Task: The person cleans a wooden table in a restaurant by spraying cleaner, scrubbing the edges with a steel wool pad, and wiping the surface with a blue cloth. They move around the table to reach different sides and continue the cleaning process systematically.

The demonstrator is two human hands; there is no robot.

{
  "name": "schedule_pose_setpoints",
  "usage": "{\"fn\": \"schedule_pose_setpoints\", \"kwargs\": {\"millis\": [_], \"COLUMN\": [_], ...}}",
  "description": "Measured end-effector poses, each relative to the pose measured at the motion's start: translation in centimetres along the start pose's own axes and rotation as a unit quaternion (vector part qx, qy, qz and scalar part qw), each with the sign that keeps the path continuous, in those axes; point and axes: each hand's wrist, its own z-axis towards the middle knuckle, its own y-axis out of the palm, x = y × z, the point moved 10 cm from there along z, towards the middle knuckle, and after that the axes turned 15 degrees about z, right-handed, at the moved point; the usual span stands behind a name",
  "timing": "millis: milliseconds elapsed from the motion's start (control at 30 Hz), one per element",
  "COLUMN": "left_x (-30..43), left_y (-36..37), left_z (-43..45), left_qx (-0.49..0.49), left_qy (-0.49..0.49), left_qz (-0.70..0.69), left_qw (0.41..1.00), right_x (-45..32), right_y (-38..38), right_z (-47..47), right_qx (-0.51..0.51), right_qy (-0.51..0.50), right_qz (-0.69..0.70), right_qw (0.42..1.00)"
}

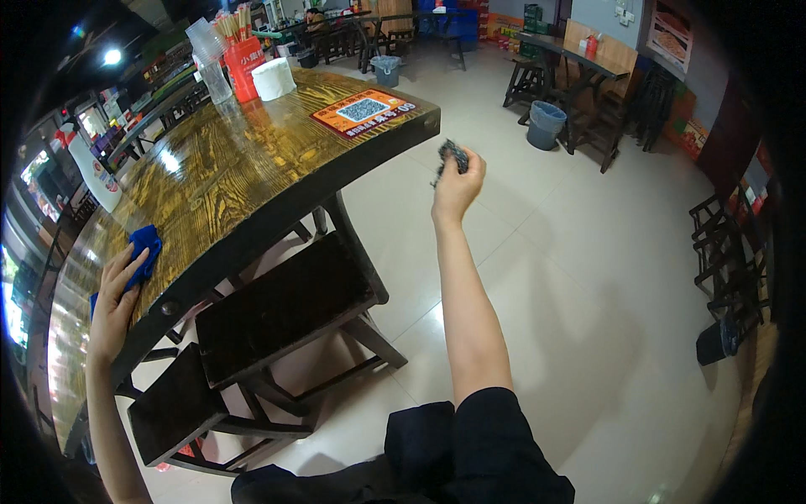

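My left hand point(116, 293) rests on a blue cloth point(145, 252) at the near left edge of a glossy wooden table point(208, 170). Clear of the table's right corner, my right hand point(459, 179) holds a dark grey metal scouring pad point(452, 157) in the air above the floor. A white spray bottle point(94, 170) stands on the table beyond the cloth. At the table's far end are stacked clear plastic cups point(214, 75), a red holder point(245, 66) with wooden chopsticks and a white roll of tissue point(274, 80). An orange printed code sticker point(365, 112) lies near the right corner.
Dark wooden stools point(289, 302) stand below the table's near edge. Across the tiled floor are lined bins point(545, 125) and another table point(570, 47) with stools. Dark stools point(724, 252) are stacked along the right wall. A person point(316, 20) sits far back.
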Motion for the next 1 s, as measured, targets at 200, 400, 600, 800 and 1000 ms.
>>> {"fn": "schedule_pose_setpoints", "kwargs": {"millis": [200, 400, 600, 800, 1000], "left_x": [0.5, 1.4, 1.9, 0.6, -7.3], "left_y": [-0.7, -0.6, -1.2, -1.4, -4.9], "left_z": [-0.6, 0.0, -0.1, -1.7, -7.9], "left_qx": [0.001, 0.009, 0.015, 0.007, 0.006], "left_qy": [0.001, 0.023, 0.025, 0.021, -0.038], "left_qz": [0.014, 0.037, 0.060, 0.049, -0.017], "left_qw": [1.000, 0.999, 0.998, 0.999, 0.999], "right_x": [-4.2, -5.9, -9.0, -14.0, -13.2], "right_y": [4.2, 5.0, 8.7, 12.6, 12.0], "right_z": [1.4, -0.1, -10.3, -17.9, -17.8], "right_qx": [-0.010, -0.140, -0.050, -0.214, -0.084], "right_qy": [-0.024, -0.171, -0.073, -0.211, -0.144], "right_qz": [-0.002, -0.075, 0.006, 0.014, -0.003], "right_qw": [1.000, 0.972, 0.996, 0.954, 0.986]}}
